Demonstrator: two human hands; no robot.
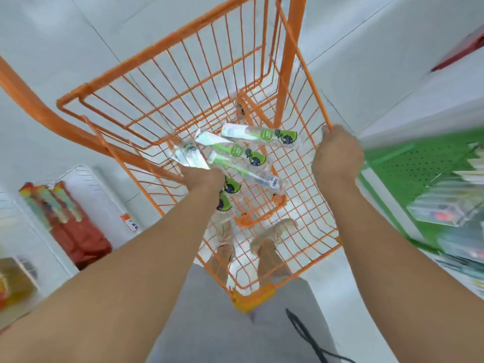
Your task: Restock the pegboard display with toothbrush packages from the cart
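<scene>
An orange wire cart [183, 82] stands in front of me, seen from above. Several clear toothbrush packages [259, 136] with green brushes and green labels lie on its mesh floor. My left hand [203, 180] reaches down into the basket and grips a package [188, 158] at the left of the pile. My right hand [337, 153] grips the cart's right rim wire. The green pegboard display [419, 171] is at the right, blurred.
Clear packaged goods [445, 203] hang or lie on the pegboard side at the right. A white wire rack [86, 179] with red and colourful items [68, 221] stands at the left. White floor tiles surround the cart. My feet show through the basket mesh.
</scene>
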